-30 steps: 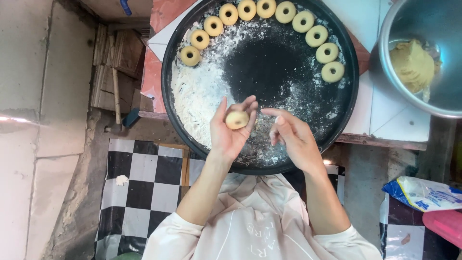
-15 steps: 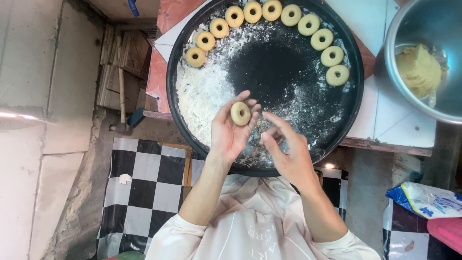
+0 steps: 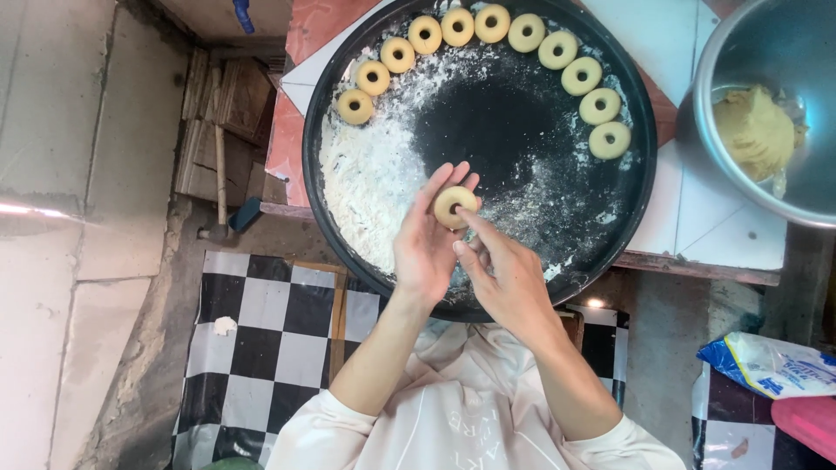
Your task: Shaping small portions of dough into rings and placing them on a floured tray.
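Note:
My left hand (image 3: 424,244) holds a small round piece of dough (image 3: 453,205) on its fingers, above the near edge of a big round black tray (image 3: 348,70). My right hand (image 3: 505,278) is beside it, its index finger pressed into the middle of the dough piece. Several ring-shaped dough pieces (image 3: 490,23) lie in an arc along the far rim of the tray. White flour (image 3: 370,174) is spread over the tray's left part.
A metal bowl (image 3: 723,52) with a lump of yellow dough (image 3: 756,130) stands at the right on a white tiled top. A plastic flour bag (image 3: 775,365) and a pink thing (image 3: 810,426) lie at the lower right. Below is a black-and-white checkered floor (image 3: 252,348).
The right hand has come in from the side and its index finger now pokes the dough piece held by the left hand. The view has shifted slightly.

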